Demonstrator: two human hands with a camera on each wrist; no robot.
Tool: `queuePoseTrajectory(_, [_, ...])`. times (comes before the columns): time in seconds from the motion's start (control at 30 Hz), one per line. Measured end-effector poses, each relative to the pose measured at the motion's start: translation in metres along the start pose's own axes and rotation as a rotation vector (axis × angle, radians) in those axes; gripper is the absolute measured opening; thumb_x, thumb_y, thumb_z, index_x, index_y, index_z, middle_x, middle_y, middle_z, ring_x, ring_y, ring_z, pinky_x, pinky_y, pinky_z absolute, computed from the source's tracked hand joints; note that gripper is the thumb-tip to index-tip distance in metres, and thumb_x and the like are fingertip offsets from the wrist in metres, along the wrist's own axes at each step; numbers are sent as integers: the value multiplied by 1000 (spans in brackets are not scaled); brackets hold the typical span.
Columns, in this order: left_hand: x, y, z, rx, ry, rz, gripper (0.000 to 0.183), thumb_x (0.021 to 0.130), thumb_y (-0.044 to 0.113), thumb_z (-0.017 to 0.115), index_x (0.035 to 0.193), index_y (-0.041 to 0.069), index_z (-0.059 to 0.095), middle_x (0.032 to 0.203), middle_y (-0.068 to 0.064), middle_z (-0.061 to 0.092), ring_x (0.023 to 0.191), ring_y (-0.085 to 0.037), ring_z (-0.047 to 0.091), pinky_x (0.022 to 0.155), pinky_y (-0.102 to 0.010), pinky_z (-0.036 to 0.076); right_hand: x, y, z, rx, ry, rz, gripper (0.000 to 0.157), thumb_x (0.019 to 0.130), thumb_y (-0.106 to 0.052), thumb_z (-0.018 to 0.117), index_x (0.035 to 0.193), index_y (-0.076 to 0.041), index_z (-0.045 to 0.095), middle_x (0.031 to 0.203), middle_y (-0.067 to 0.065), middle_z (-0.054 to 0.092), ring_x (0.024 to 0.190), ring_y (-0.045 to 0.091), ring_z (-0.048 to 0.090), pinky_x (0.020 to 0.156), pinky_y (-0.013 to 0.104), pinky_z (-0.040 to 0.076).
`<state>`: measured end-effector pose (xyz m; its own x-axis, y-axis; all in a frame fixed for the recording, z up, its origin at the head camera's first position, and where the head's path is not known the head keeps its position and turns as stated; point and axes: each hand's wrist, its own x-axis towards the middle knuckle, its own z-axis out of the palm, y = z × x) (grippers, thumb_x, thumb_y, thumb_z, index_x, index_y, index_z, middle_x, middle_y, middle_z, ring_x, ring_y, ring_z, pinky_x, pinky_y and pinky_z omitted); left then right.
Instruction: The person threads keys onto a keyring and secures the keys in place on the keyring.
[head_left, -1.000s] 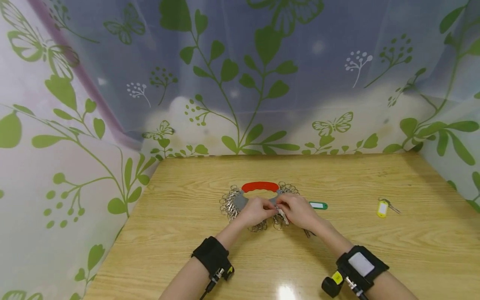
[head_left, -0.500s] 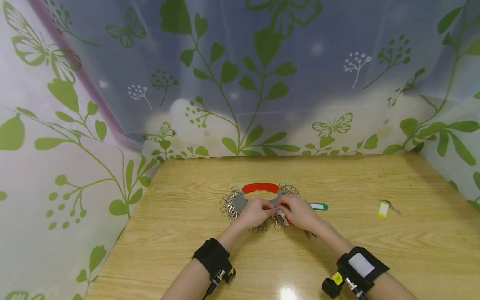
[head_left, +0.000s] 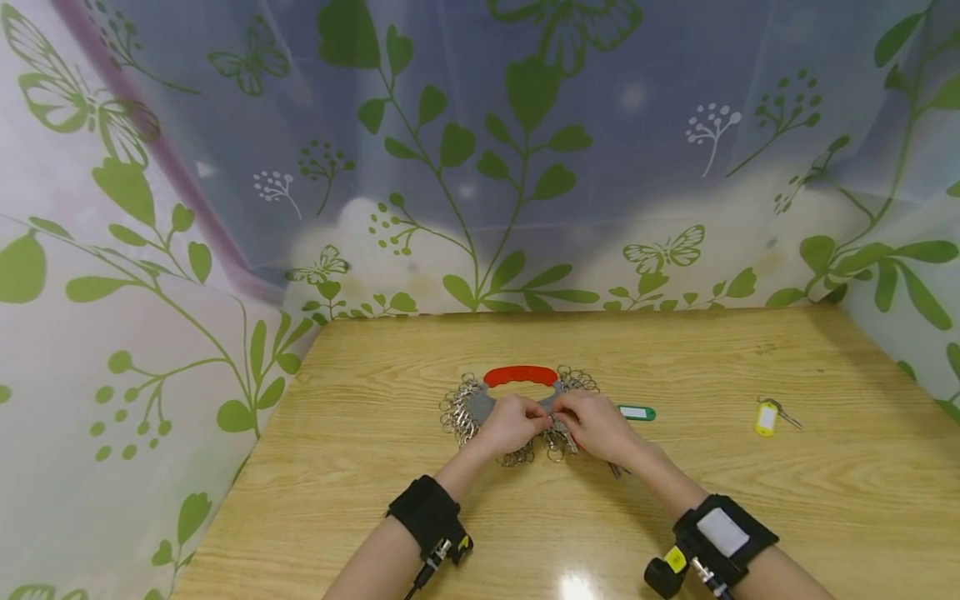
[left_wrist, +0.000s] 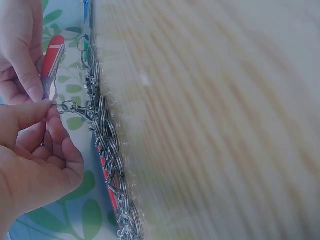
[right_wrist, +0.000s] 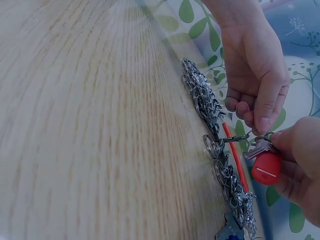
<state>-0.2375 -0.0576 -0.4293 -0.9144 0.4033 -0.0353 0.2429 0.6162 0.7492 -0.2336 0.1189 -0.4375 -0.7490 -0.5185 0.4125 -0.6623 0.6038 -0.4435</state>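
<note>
A grey key holder with a red handle (head_left: 521, 375) lies on the table, its edge lined with metal snap clips and rings (head_left: 459, 408). Over its near edge my left hand (head_left: 512, 423) pinches a split ring (right_wrist: 253, 134) joined to one of these clips (left_wrist: 81, 110). My right hand (head_left: 596, 423) meets it fingertip to fingertip, pinching the ring of a key (right_wrist: 261, 148) with a red key tag (right_wrist: 266, 167). Both hang below the right fingers in the right wrist view. Whether the two rings are linked is hidden by the fingertips.
A green key tag (head_left: 637, 412) lies just right of my right hand, and dark key tips (head_left: 617, 468) show under that wrist. Farther right lies a yellow key tag (head_left: 766, 417) with a key. Patterned fabric (head_left: 525, 208) stands behind the wooden table (head_left: 375, 400).
Both hands stay almost in the same place over the holder. The key under my right fingers has turned slightly.
</note>
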Motion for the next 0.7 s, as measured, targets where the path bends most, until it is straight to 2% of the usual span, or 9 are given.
queuePoseTrajectory(0.17, [0,1,0,-3,0,-11,22,93,17,58,83,2,71,50,4,37,43,-10,29,46,-24,27,0,-1,0,-9,16,-32,7,86,-2,64,86,-9,66,82,0,63,70,11,57,61,26,46])
queuePoseTrajectory(0.33, [-1,2,2,-3,9,1,22,93,17,58,83,2,70,50,3,37,42,-10,29,45,-23,27,-1,-2,0,-16,21,-30,7,86,-2,64,86,-8,66,82,0,63,71,12,58,61,26,46])
queuePoseTrajectory(0.43, [-1,1,2,19,11,30,18,92,15,59,86,3,72,58,4,51,46,-7,38,48,-21,33,-1,-2,-1,-22,22,-13,6,86,-3,64,86,-8,67,81,0,63,71,13,58,60,26,46])
queuePoseTrajectory(0.53, [-1,0,2,61,8,69,14,90,13,61,91,6,73,74,1,63,55,-6,49,53,-21,40,-1,-2,-1,-26,26,-2,5,86,-3,64,86,-7,67,81,1,63,70,14,59,60,27,46])
queuePoseTrajectory(0.6, [0,-1,2,100,8,96,13,90,13,62,93,7,73,82,0,66,61,-6,54,57,-21,43,0,-1,-1,-31,30,-3,5,86,-3,64,86,-6,67,81,1,64,71,15,60,61,28,47])
queuePoseTrajectory(0.7, [1,-4,1,145,13,141,13,90,13,62,93,8,73,84,-1,65,65,-6,55,59,-20,44,1,-1,-1,-30,30,-1,4,86,-3,64,86,-6,67,82,2,64,73,17,60,63,30,48])
